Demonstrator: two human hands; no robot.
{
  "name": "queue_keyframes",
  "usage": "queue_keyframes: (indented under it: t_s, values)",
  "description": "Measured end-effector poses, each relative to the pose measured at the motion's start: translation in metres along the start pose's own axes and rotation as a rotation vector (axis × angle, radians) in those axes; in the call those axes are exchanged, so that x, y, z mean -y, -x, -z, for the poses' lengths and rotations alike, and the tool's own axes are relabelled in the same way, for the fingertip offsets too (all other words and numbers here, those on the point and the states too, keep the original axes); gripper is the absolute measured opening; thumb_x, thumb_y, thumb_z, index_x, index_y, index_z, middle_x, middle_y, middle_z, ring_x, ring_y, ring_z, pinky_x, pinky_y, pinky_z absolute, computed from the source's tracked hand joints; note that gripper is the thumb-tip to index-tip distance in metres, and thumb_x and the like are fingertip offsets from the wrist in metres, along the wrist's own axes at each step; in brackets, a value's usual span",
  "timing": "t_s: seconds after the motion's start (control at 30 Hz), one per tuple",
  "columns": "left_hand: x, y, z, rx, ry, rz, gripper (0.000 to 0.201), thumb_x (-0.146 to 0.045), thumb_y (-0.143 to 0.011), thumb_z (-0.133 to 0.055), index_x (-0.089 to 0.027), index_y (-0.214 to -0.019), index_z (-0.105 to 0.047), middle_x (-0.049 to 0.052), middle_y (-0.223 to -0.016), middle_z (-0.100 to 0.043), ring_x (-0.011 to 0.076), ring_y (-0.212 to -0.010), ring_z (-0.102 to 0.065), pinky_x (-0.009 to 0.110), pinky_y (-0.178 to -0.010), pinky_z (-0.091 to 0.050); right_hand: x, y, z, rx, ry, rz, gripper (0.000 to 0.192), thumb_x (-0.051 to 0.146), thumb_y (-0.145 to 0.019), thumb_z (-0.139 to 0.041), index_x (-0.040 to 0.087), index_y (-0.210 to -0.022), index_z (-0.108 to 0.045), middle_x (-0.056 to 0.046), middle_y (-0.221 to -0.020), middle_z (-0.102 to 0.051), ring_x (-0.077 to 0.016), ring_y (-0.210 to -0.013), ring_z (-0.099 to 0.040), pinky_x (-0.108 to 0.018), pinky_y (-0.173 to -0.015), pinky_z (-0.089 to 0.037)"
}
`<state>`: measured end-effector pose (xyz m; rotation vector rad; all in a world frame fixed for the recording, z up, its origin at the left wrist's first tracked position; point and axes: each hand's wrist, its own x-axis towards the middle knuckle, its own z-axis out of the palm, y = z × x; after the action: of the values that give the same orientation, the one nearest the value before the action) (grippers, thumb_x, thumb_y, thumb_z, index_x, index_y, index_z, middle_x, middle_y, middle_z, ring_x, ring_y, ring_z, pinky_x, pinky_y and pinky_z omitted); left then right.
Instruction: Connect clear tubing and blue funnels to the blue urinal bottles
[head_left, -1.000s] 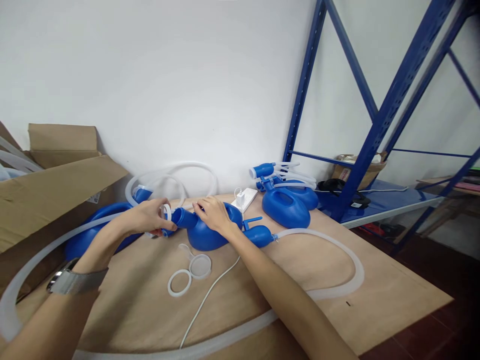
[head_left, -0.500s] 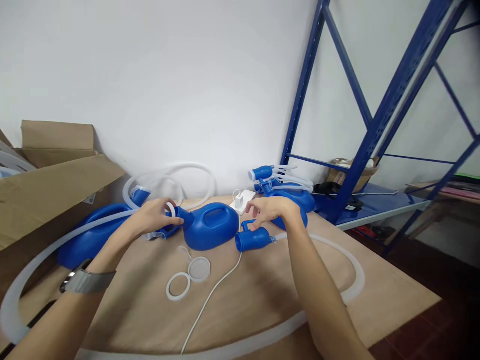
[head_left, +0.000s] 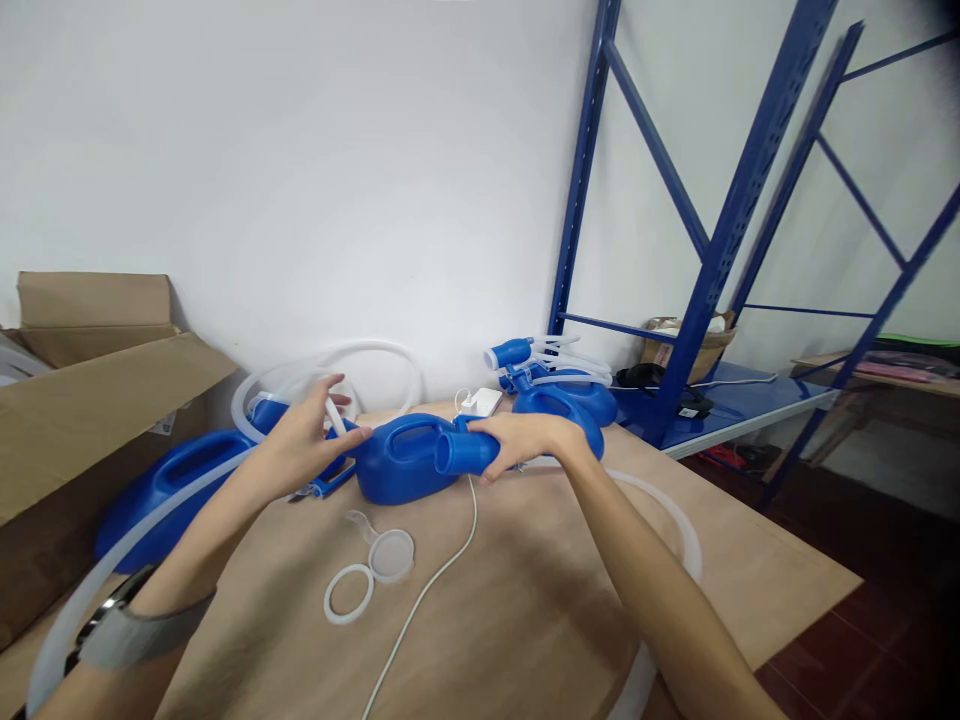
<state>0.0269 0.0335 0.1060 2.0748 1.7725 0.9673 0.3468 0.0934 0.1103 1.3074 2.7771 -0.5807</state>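
L hand (head_left: 307, 440) reaches in from lower left, forearm long across the table (head_left: 525, 600), grey watch band (head_left: 124, 635) at the wrist; fingers loosely curled, thumb out toward the right, pinching a small white ring (head_left: 335, 415) betw thumb and forefinger, right at the neck end of the blue jug (head_left: 401, 458). R hand (head_left: 525, 440) comes in from lower right, arm angled up and left, wrist bent; fingers wrapped over the top of a blue funnel piece (head_left: 466, 453), closed on it, its open mouth facing left and just beside the jug's side, touching or nearly so, can't tell which. Jug lies on its side mid-table, handle up, betw the two hands. A white tube (head_left: 667, 510) runs off behind the R hand and loops round the R forearm over the table. In front of the jug, near the L forearm: clear cap w/ a white ring (head_left: 369, 575) lying flat, and a thin white cable (head_left: 442, 565) trailing toward the near edge. Behind the R hand, more blue jugs (head_left: 566, 395) w/ tubes, next to a blue rack (head_left: 720, 250). Left: open cardboard box (head_left: 90, 400) and another blue jug (head_left: 169, 480) w/ a tube across it
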Motion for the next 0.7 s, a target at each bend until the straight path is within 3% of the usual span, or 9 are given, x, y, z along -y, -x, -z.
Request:
queue_keyframes:
  t_s: [0.07,0.13,0.27,0.47,0.7]
  values:
    - [-0.021,0.014,-0.001,0.224,0.200,-0.040,0.102,-0.066,-0.076,-0.070,-0.025,-0.160,-0.028,0.017,-0.147,-0.060,0.0333,-0.119,-0.068,0.045,-0.095,-0.058,0.014,0.013,0.009,-0.192,0.029,0.106,0.083,0.056,-0.076,-0.082,0.022,-0.147,-0.054,-0.015,-0.138,-0.065,-0.0367,-0.121,-0.063,-0.046,-0.102,-0.049]
    - [-0.038,0.026,-0.004,0.314,0.267,-0.105,0.101,-0.063,-0.076,-0.074,-0.034,-0.162,-0.028,0.012,-0.158,-0.053,0.0339,-0.134,-0.061,0.043,-0.099,-0.059,0.030,0.021,0.011,-0.337,0.097,0.171,0.084,0.052,-0.081,-0.080,0.022,-0.153,-0.046,-0.017,-0.144,-0.059,-0.0382,-0.127,-0.060,-0.050,-0.103,-0.049]
    - [-0.053,0.037,-0.010,0.263,0.221,-0.166,0.108,-0.065,-0.077,-0.073,-0.039,-0.166,-0.018,0.009,-0.170,-0.036,0.0384,-0.142,-0.053,0.046,-0.100,-0.060,0.060,0.022,0.003,-0.438,0.254,0.291,0.075,0.043,-0.084,-0.081,0.018,-0.146,-0.049,-0.018,-0.131,-0.063,-0.0362,-0.119,-0.063,-0.050,-0.099,-0.053]
    - [-0.048,0.036,-0.015,0.140,0.219,-0.235,0.109,-0.065,-0.081,-0.071,-0.037,-0.165,-0.007,0.014,-0.169,-0.034,0.0392,-0.154,-0.035,0.050,-0.108,-0.053,0.070,0.009,-0.010,-0.619,0.342,0.328,0.077,0.035,-0.082,-0.084,0.020,-0.147,-0.046,-0.018,-0.134,-0.061,-0.0370,-0.123,-0.059,-0.049,-0.090,-0.056]
    - [-0.053,0.033,-0.020,0.028,0.231,-0.217,0.103,-0.065,-0.081,-0.069,-0.031,-0.161,-0.016,0.018,-0.156,-0.047,0.0362,-0.131,-0.060,0.052,-0.102,-0.056,0.074,0.000,-0.015,-0.694,0.266,0.309,0.065,0.035,-0.085,-0.079,0.022,-0.140,-0.047,-0.016,-0.132,-0.064,-0.0349,-0.122,-0.060,-0.043,-0.084,-0.055]
